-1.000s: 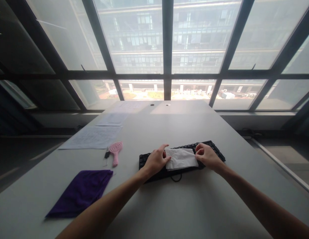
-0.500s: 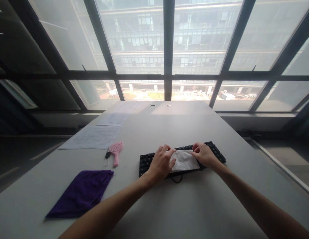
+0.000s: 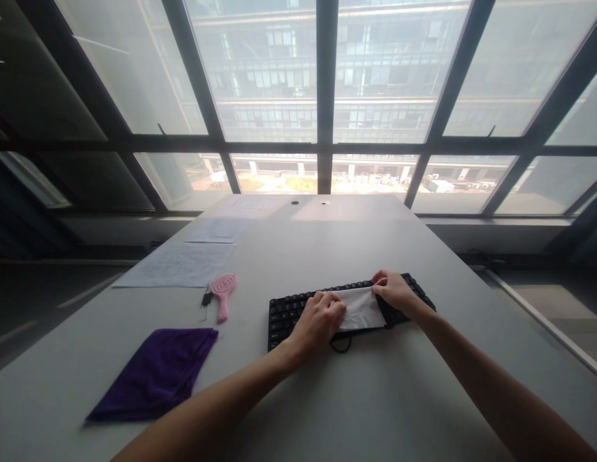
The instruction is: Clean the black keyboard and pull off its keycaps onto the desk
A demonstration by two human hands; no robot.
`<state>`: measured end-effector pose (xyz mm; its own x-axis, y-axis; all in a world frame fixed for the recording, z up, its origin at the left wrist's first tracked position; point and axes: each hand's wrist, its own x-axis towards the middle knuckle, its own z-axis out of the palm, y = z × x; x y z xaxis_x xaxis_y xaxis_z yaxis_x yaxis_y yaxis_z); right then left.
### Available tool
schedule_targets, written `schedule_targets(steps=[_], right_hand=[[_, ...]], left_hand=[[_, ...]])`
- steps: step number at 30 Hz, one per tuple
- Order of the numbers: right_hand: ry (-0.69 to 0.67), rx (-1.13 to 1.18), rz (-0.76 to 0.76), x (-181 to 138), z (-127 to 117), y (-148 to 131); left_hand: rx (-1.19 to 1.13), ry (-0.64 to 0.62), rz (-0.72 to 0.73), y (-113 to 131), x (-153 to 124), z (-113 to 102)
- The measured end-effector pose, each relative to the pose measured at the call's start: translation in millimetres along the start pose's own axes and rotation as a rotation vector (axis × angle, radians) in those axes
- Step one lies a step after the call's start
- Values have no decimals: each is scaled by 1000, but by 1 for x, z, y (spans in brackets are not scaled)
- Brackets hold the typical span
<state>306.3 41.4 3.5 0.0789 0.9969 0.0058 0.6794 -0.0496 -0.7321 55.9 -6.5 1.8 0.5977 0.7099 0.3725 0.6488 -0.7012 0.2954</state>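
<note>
Lying nearest, at left: a folded, dark purple cloth (image 3: 154, 375). Hands apart: left hand (image 3: 320, 319) rests over the left end of a flat white tissue-like sheet (image 3: 363, 309), fingers bent, grip unclear; right hand (image 3: 395, 292) pinches its far right corner. Sheet lies on a black plastic keyboard (image 3: 285, 317). Beyond, left: pink oval-headed hairbrush (image 3: 224, 295), then white paper pages (image 3: 176, 265).

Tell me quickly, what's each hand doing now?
Left hand: curled over the white tissue; can't tell if gripping.
Right hand: closed, pinching the white tissue's far right corner.
</note>
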Motion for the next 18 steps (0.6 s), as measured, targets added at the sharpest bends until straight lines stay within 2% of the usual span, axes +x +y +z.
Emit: schedule_targets(steps=[3,8,13,18], right_hand=[[-22,-60,-28,6,-2,-3],[35,-180,-97,-3,-2,-8],[-22,-328,-215,-13,1,-4],[18,-365,-249,-13,0,5]], left_hand=[[29,1,15,1,-1,0],[58,-7,83,8,-3,-2],[95,-110,210,10,-8,7],[174,-187,240,11,-15,20]])
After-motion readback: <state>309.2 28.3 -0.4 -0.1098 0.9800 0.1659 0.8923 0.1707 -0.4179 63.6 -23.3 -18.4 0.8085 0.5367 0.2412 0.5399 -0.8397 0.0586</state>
